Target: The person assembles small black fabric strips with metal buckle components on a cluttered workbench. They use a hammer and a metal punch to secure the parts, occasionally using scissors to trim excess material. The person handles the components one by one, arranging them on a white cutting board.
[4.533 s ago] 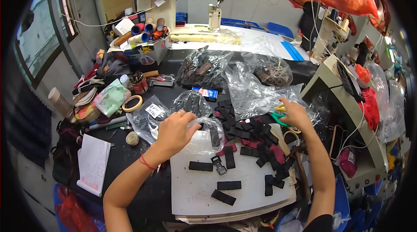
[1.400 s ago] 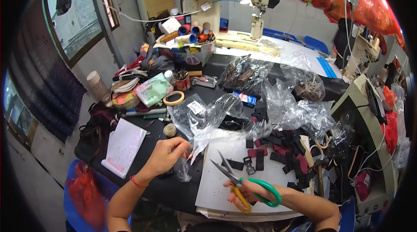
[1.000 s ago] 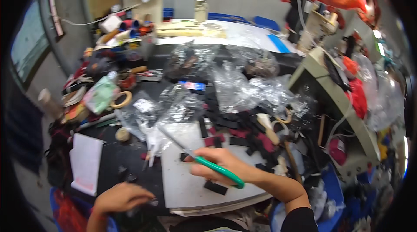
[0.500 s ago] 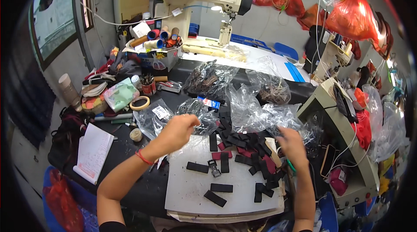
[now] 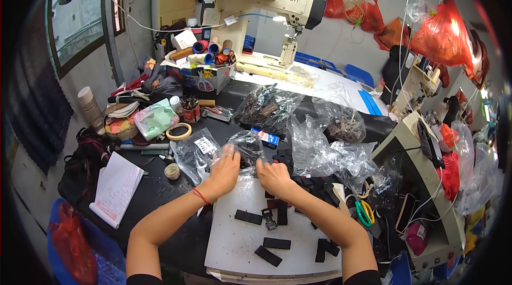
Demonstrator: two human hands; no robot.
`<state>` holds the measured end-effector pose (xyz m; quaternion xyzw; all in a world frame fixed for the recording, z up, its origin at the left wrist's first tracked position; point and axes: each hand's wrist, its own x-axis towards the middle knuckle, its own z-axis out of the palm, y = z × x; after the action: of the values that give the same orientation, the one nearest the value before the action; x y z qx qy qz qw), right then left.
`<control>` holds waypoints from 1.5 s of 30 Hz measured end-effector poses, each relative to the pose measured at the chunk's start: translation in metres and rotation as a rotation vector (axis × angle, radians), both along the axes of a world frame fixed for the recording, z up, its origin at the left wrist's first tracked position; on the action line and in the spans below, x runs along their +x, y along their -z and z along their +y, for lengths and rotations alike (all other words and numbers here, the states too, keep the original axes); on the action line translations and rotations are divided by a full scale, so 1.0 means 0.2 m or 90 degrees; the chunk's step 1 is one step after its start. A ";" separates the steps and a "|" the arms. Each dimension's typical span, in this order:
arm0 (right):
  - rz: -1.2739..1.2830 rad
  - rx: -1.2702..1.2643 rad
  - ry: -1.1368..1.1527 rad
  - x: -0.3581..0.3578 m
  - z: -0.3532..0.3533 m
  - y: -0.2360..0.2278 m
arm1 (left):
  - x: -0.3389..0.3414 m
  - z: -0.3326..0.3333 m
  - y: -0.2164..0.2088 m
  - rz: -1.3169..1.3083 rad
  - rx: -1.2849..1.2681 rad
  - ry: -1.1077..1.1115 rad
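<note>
Both my hands are at a clear plastic bag [image 5: 246,143] with dark contents, just beyond the white board [image 5: 229,237]. My left hand [image 5: 226,172] grips the bag's near left side with bent fingers. On its near right edge, my right hand [image 5: 273,175] is closed in a pinch. What is in the bag cannot be made out clearly. A black buckle [image 5: 269,220] lies on the board beside a short black strap piece [image 5: 248,217]. More black strap pieces [image 5: 277,243] lie nearer me, and a heap of them is partly hidden under my right forearm.
Scissors with green and yellow handles [image 5: 365,213] lie right of the board. Other clear bags [image 5: 309,151] lie behind it. A tape roll [image 5: 178,131], a small jar [image 5: 172,171] and an open notebook [image 5: 118,189] are on the left. A sewing machine [image 5: 290,5] stands at the back.
My right hand has moved left from the board's right side to the bag, uncovering the scissors. My left hand has shifted slightly nearer and closed on the bag. The view has tilted slightly.
</note>
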<state>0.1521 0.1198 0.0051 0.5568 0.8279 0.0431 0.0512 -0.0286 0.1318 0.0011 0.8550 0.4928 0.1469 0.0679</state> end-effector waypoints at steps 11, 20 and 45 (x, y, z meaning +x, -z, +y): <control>0.089 0.081 0.018 0.01 -0.07 -0.15 | -0.07 0.08 0.01 -0.064 -0.018 0.005; 0.429 0.205 -0.013 0.01 -0.67 -0.24 | 0.04 0.10 0.04 -0.137 0.073 -0.035; 0.672 0.030 -0.158 -0.07 -1.08 -0.14 | -0.13 -1.07 -0.17 -0.505 -0.430 -0.125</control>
<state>0.1383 -0.0956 0.0324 0.4020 0.7993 -0.2183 -0.3897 -0.0541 -0.0812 0.0346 0.6142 0.5266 0.2981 0.5065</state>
